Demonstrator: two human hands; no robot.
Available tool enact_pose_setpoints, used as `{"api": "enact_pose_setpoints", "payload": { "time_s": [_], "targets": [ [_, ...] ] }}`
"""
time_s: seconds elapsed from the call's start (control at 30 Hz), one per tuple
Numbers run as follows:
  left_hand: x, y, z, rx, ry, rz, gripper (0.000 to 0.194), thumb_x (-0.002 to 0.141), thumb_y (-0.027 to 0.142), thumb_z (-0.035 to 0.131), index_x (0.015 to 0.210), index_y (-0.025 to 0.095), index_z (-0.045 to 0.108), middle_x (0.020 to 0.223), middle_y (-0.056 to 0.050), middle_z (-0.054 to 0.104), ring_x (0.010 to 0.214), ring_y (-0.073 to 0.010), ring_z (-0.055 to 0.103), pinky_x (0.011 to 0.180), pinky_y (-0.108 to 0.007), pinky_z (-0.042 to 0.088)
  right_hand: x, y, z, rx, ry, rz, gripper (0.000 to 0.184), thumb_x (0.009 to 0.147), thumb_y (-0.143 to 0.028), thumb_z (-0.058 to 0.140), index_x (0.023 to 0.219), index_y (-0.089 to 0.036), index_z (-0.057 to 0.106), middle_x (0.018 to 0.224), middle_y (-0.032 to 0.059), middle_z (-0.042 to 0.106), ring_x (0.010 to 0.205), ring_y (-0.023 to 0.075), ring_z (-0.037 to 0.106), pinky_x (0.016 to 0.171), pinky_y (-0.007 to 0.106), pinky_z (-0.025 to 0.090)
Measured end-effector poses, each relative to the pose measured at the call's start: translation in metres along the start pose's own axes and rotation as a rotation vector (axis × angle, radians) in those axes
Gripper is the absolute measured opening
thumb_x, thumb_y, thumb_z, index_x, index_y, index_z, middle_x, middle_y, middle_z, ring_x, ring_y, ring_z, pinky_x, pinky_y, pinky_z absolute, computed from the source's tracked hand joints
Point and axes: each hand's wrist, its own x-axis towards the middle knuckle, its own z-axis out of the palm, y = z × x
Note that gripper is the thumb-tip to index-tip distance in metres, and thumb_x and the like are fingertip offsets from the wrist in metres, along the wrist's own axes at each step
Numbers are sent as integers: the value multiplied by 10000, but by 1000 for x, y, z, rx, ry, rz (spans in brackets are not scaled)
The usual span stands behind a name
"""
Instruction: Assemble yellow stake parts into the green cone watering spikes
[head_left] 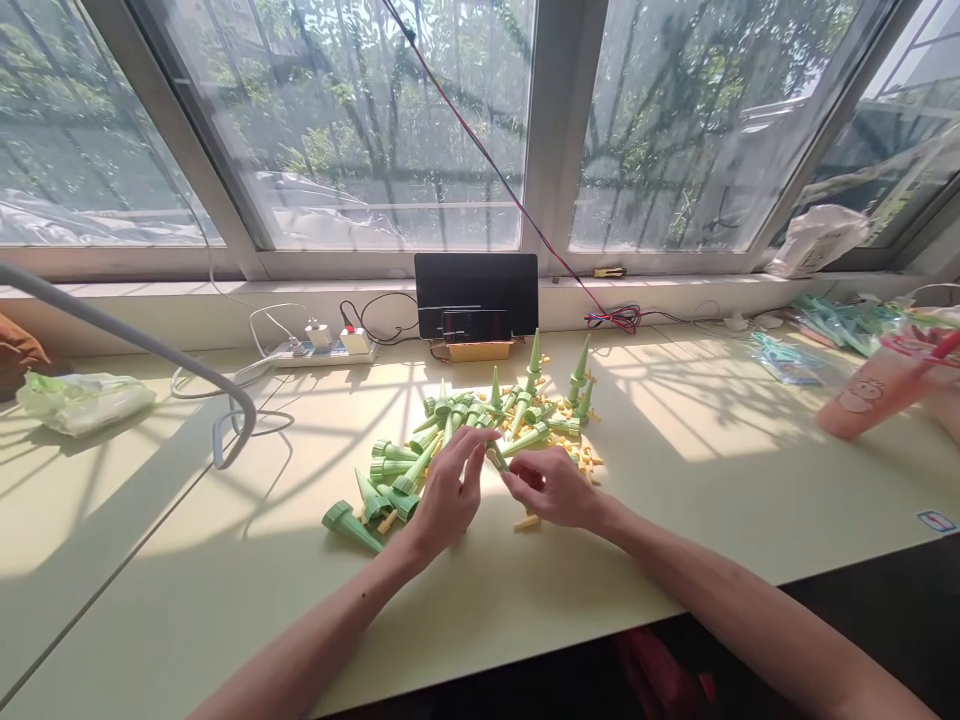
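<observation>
My left hand [450,492] is closed around a green plastic spike [496,458], whose near end shows between the two hands. At that same end, the thumb and fingers of my right hand [553,486] are pinched together, touching the piece; a small part between these fingertips may be hidden. Several more ribbed-cap green cone spikes [391,468] lie in a pile just beyond and left of my hands, a few standing upright. Small yellow valve-like pegs [586,462] are scattered right of the pile. One yellow peg [527,523] lies below my right hand.
A dark tablet [477,290] with a phone before it stands by the window. A power strip [322,350] with cables is at back left. A grey metal tube [150,335] crosses the left side. A pink drink cup [862,390] and plastic bags are at right.
</observation>
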Motion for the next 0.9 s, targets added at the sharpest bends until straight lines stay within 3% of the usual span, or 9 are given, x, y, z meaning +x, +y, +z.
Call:
{"api": "enact_pose_setpoints", "payload": {
  "time_s": [0.5, 0.63, 0.73, 0.9],
  "targets": [
    [1, 0, 1, 64, 12, 24, 231, 969, 167, 416, 1092, 216, 606, 948, -50, 608, 838, -161, 577, 719, -289, 462, 2, -3, -2, 5, -26, 14, 346, 909, -251, 489, 577, -179, 424, 511, -62, 352, 479, 70, 300, 490, 232, 268],
    [2, -1, 0, 138, 66, -21, 188, 955, 165, 441, 1038, 205, 606, 898, -36, 603, 802, -156, 570, 688, -279, 455, 2, -2, -1, 95, 29, 56, 105, 891, -244, 539, 855, -170, 604, 533, -63, 463, 467, 77, 383, 498, 219, 353],
    [2, -1, 0, 171, 104, -56, 154, 946, 176, 465, 1006, 197, 605, 882, -33, 607, 793, -158, 577, 689, -281, 465, 2, -2, -2, 144, 63, 86, 203, 883, -233, 559, 1073, -169, 591, 608, -39, 567, 508, 95, 485, 529, 222, 423],
    [3, -2, 0, 195, 180, -146, 152, 943, 239, 481, 989, 189, 617, 901, -54, 634, 827, -189, 610, 705, -311, 514, 2, -4, -4, 159, 52, 129, 187, 933, -253, 503, 1089, -178, 574, 620, -36, 576, 483, 95, 502, 501, 221, 442]
  ]
}}
